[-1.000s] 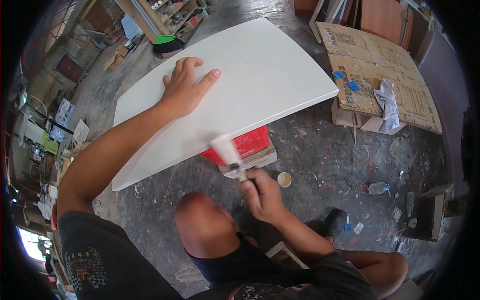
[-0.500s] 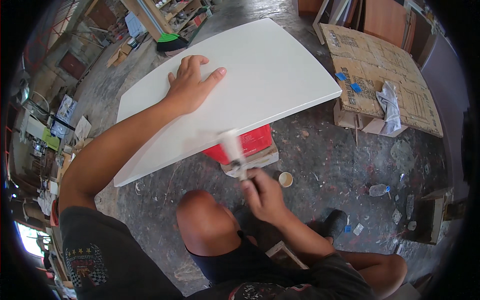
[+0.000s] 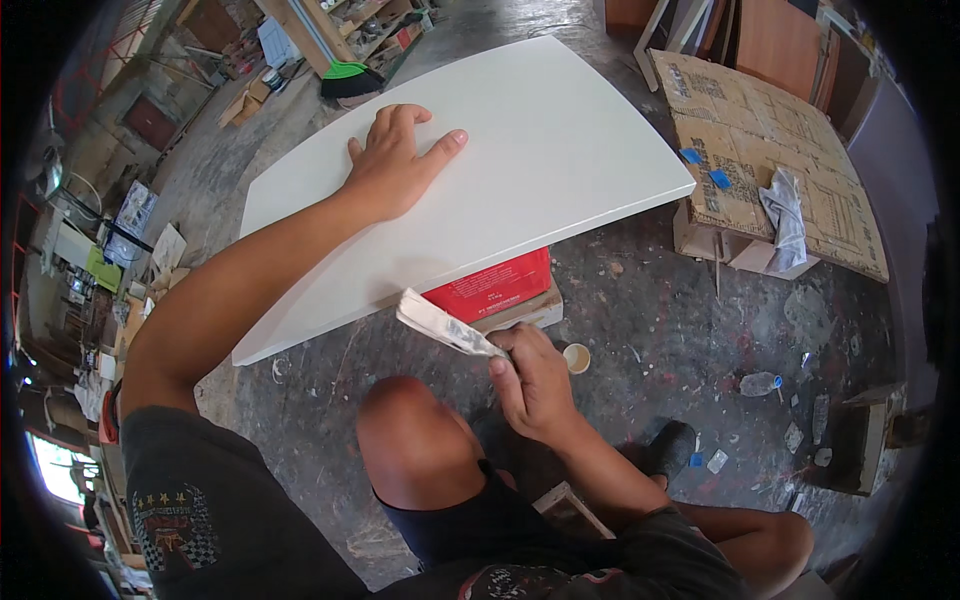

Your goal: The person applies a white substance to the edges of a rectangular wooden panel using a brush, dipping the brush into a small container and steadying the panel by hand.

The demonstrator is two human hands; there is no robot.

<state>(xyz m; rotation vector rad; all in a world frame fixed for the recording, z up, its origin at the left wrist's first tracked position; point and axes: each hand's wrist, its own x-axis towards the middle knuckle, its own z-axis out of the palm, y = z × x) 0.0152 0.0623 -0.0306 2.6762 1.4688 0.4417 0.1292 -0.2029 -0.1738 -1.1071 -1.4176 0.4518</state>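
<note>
My left hand (image 3: 392,168) rests on top of a large white panel (image 3: 540,150) with its fingers spread. Below the panel's near edge, my right hand (image 3: 535,380) is closed around the handle of a flat paintbrush (image 3: 445,325). The brush's wide head is coated whitish, with grey smears towards the handle, and points up and left. Its tip is near the panel's near edge; whether they touch I cannot tell. Under the panel sits a red box (image 3: 500,288) on a pale block (image 3: 535,312). A small cup (image 3: 577,358) with a light rim stands just beyond my right hand.
At the right, a cardboard-covered stand (image 3: 770,140) carries a grey rag (image 3: 785,215) and blue tape pieces. A plastic bottle (image 3: 760,384) and scraps lie on the dark floor. A green broom (image 3: 350,80) is beyond the panel. My bent knee (image 3: 410,430) is close below the brush.
The brush has swung from pointing up at the panel's edge to pointing left and lower. My left hand keeps its place on the panel, and the view has shifted slightly.
</note>
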